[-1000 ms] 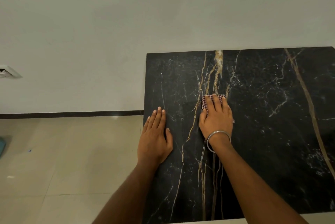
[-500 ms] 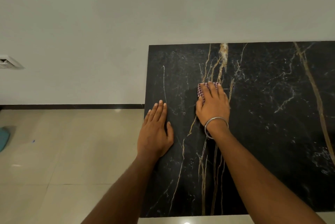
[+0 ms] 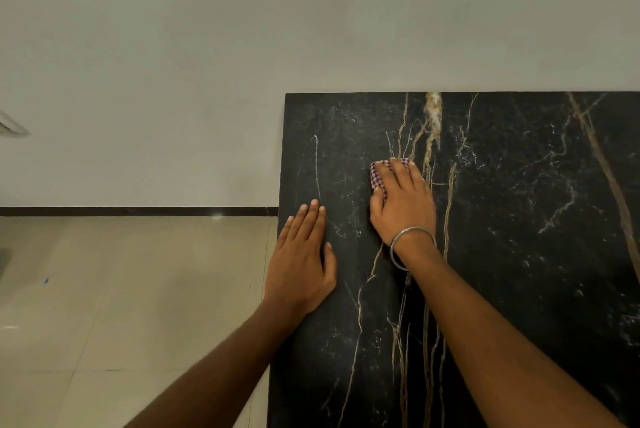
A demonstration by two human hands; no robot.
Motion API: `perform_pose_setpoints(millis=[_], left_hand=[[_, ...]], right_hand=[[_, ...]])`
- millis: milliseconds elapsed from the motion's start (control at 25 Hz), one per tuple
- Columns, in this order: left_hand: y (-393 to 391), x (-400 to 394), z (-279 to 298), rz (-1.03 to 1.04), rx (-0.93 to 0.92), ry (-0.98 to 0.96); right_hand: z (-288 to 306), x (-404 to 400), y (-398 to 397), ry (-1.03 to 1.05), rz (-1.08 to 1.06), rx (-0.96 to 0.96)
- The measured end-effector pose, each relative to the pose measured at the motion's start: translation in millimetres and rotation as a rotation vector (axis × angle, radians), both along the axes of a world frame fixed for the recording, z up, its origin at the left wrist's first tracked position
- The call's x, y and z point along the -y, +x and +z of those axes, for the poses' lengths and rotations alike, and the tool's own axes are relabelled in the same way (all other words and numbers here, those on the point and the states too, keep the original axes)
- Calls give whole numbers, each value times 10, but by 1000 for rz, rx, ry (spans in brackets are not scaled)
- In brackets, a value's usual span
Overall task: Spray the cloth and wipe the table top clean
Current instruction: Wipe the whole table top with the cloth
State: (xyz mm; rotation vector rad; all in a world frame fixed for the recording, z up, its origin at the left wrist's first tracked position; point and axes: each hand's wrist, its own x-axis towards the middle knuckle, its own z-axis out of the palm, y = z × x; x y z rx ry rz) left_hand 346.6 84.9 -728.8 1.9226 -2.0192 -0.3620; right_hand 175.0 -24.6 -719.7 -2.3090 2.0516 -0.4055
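Cloth-wiping is under way on the black marble table top (image 3: 519,220), judging by how things lie. Nearest, the left hand (image 3: 301,261) lies flat with straight fingers at the table's left edge, bracing and holding nothing. Just beyond it, the right hand (image 3: 403,202), a metal bangle (image 3: 410,244) at its wrist, presses the checked cloth (image 3: 377,175) down with fingers spread over it; only the cloth's far and left edges peek out. Farther off, marble runs to the pale wall (image 3: 311,29). The small, bunched cloth could slip from under the palm, leaving bare fingers to smear the surface. No spray bottle is visible.
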Motion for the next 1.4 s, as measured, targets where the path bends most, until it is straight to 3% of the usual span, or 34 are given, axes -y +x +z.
perform_pose_setpoints(millis=[200, 520, 640, 800, 1080, 1240, 1400], left_hand=[[191, 681, 0, -21, -65, -31], [267, 1461, 19, 25, -6, -49], [349, 1655, 23, 2, 4, -49], [387, 1751, -45, 18, -38, -104], [384, 1746, -38, 40, -42, -125], [389, 1740, -47, 33, -44, -132], [371, 1734, -51, 51, -31, -137]], right_hand=[[-24, 193, -131, -12, -139, 18], [-29, 261, 193, 3, 26, -11], [-30, 466, -122, 3, -72, -3], [-49, 600, -15, -16, -153, 0], [-11, 704, 178, 20, 3, -29], [-1, 899, -137, 21, -124, 13], [-13, 941, 146, 14, -155, -4]])
